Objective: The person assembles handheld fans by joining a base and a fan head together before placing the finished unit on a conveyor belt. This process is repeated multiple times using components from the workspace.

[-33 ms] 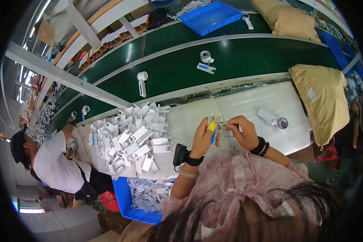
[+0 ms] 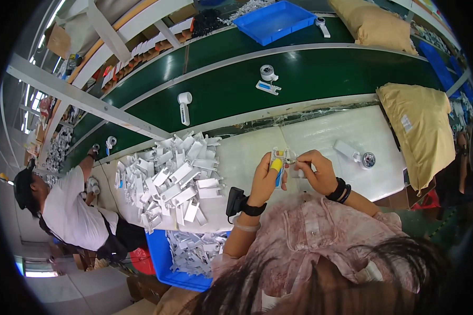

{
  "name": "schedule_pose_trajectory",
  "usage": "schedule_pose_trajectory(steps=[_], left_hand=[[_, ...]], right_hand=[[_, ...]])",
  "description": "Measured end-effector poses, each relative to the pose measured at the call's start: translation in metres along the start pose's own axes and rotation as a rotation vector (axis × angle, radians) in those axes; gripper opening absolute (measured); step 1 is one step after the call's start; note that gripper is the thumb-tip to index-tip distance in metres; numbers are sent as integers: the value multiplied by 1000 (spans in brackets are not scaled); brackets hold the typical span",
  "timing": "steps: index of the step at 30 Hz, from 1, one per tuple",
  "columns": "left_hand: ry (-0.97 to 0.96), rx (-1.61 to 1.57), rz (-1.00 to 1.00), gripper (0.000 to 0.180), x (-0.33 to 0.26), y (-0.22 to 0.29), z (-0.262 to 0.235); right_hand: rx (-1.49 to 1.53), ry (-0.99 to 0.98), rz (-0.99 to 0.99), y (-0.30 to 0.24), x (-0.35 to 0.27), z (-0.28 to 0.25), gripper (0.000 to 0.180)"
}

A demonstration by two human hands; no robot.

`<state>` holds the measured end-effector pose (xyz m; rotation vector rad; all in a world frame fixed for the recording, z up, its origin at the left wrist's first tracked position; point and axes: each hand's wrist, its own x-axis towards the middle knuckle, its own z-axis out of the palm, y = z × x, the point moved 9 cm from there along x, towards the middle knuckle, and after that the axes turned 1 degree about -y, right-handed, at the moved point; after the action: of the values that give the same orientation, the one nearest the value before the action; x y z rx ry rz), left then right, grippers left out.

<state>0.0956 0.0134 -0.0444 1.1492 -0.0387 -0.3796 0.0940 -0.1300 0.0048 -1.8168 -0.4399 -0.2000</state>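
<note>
My left hand (image 2: 261, 177) is closed around a small white plastic housing with a blue insert (image 2: 279, 177), held upright above the table. A yellow covering (image 2: 276, 165) shows at its thumb. Close beside it, my right hand (image 2: 319, 172) has its fingers bent and pinched at the housing's upper end, by small pale parts too fine to make out. To the right lies a white handheld fan (image 2: 348, 151) with a round dark-faced head. A big heap of white plastic housings (image 2: 176, 176) covers the table on my left.
A blue bin (image 2: 160, 262) of white parts stands below the heap. Fans (image 2: 184, 107) and an opened fan part (image 2: 268, 88) lie on the green conveyor (image 2: 220, 89). A yellow sack (image 2: 418, 128) is at right, a blue tray (image 2: 278, 23) beyond. A co-worker (image 2: 76, 215) works at left.
My hands and the housing stay in place. The co-worker's upper body and arm have shifted slightly, and the fans on the conveyor sit a touch further left.
</note>
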Motion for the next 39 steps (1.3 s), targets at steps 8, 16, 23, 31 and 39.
schedule_pose_trajectory(steps=[8,16,23,31,39], left_hand=[[-41,123,100,45,-12,10,17],[-57,196,130,50,-14,11,23],[-76,201,153,48,-17,11,26],[-38,240,153,43,-19,15,29],[-14,297,164,38,-22,20,33]], right_hand=[[-173,0,-362,-42,2,-3,17],[-178,46,-353,-40,-2,-5,21],[-214,64,-399,-43,-5,-6,23],[-265,73,-439,-47,-5,-7,24],[-210,73,-409,-45,-6,-8,23]])
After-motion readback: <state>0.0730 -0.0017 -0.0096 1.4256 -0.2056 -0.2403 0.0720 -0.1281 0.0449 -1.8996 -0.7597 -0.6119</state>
